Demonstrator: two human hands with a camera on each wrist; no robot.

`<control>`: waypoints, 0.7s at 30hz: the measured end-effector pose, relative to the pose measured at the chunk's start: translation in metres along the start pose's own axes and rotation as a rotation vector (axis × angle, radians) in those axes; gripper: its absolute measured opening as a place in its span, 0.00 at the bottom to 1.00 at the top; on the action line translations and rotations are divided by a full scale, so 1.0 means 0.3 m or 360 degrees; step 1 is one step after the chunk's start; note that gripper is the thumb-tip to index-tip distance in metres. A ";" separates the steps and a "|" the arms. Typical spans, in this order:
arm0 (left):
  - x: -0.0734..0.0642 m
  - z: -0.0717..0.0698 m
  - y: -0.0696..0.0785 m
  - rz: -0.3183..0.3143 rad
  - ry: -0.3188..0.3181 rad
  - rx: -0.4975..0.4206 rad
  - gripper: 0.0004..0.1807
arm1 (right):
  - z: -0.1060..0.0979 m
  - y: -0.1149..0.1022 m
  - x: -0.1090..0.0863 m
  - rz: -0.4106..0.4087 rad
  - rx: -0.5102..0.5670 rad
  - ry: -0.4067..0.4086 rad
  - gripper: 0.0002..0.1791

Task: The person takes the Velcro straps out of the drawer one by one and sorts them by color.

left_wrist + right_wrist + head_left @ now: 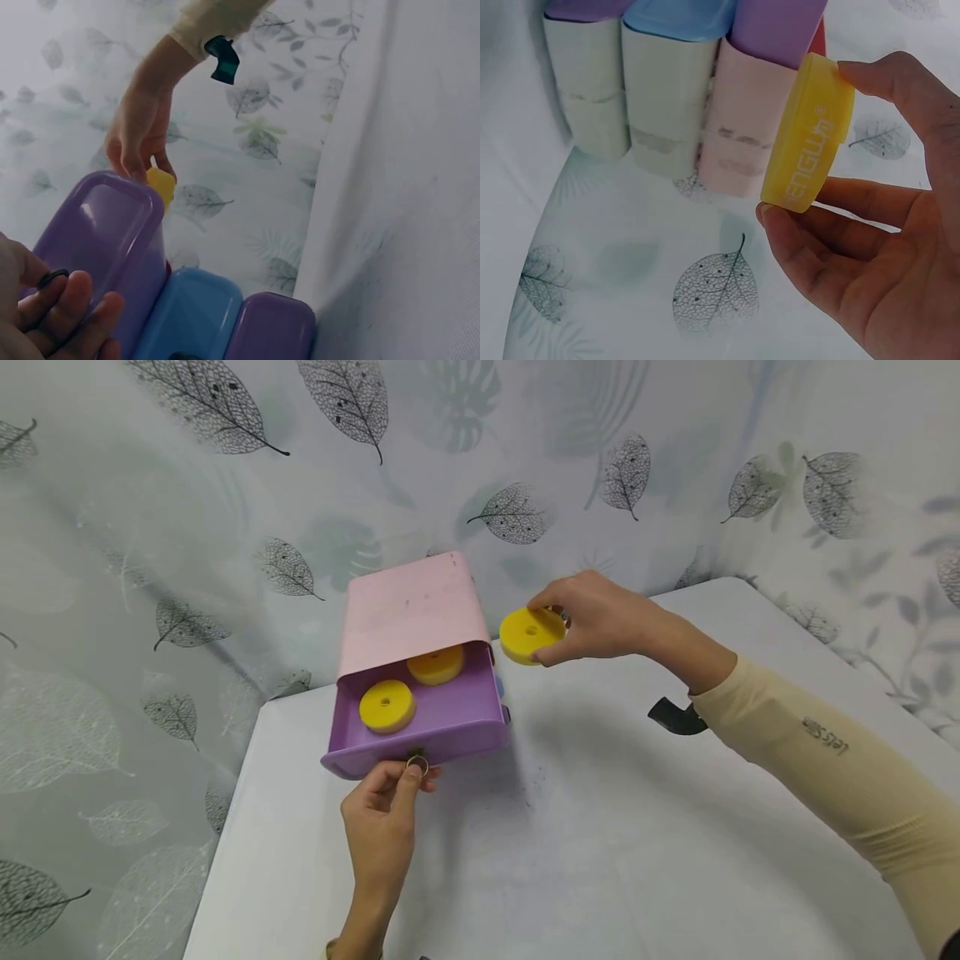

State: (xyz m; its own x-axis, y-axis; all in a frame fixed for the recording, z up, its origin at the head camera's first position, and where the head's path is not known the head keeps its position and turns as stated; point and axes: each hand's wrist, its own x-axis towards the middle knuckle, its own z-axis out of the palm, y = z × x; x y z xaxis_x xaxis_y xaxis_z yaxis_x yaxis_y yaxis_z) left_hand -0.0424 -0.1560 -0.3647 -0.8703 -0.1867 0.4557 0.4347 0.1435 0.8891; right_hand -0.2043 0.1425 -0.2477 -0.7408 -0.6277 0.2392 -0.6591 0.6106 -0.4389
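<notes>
A purple drawer (pixel 420 742) is pulled out of a pink cabinet (pixel 412 610), and two yellow discs with centre holes, a front one (pixel 386 707) and a rear one (pixel 437 665), lie inside. My left hand (pixel 384 818) pinches the small ring pull (pixel 417 766) on the drawer's front. To the right of the cabinet, my right hand (pixel 600 617) grips a third yellow disc (pixel 525 635) by its edge, thumb on one side and fingers on the other. White lettering shows along the rim of this held disc (pixel 810 135) in the right wrist view.
Beside the open drawer, the left wrist view shows a blue drawer (pixel 196 307) and another purple drawer (pixel 274 326). The white table (pixel 600 827) meets a leaf-printed backdrop (pixel 570 485). A dark curved piece (pixel 675 718) sticks out from the right sleeve (pixel 817 752).
</notes>
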 end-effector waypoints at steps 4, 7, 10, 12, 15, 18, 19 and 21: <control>0.001 -0.003 0.001 0.0000 -0.0012 0.0000 0.08 | 0.008 0.020 0.003 0.0017 -0.0002 -0.0007 0.27; 0.001 -0.005 0.001 0.0002 -0.0018 -0.0005 0.08 | 0.015 0.034 0.002 0.0059 0.0008 -0.0017 0.30; 0.002 -0.006 0.000 0.0003 -0.0022 -0.0009 0.08 | 0.025 0.049 0.001 0.0093 0.0005 -0.0022 0.32; 0.001 -0.008 0.000 0.0007 -0.0022 -0.0008 0.08 | 0.034 0.059 0.002 0.0098 -0.0008 -0.0025 0.33; 0.002 -0.008 -0.001 0.0012 -0.0022 0.0001 0.08 | 0.048 0.074 0.007 0.0097 -0.0039 -0.0030 0.32; 0.002 -0.009 -0.001 0.0017 -0.0025 0.0004 0.08 | 0.063 0.091 0.011 0.0109 -0.0058 -0.0036 0.31; 0.002 -0.008 -0.002 0.0018 -0.0026 0.0000 0.08 | 0.067 0.096 0.012 0.0114 -0.0061 -0.0040 0.31; 0.002 -0.008 -0.002 0.0018 -0.0027 -0.0008 0.08 | 0.074 0.106 0.013 0.0131 -0.0062 -0.0046 0.30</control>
State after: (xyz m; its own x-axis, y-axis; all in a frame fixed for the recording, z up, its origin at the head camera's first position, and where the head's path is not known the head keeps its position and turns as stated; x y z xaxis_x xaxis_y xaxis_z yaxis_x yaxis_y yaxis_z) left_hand -0.0425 -0.1585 -0.3648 -0.8692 -0.1683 0.4650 0.4457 0.1406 0.8841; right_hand -0.2251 0.1487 -0.2799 -0.7889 -0.5880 0.1785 -0.6013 0.6787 -0.4217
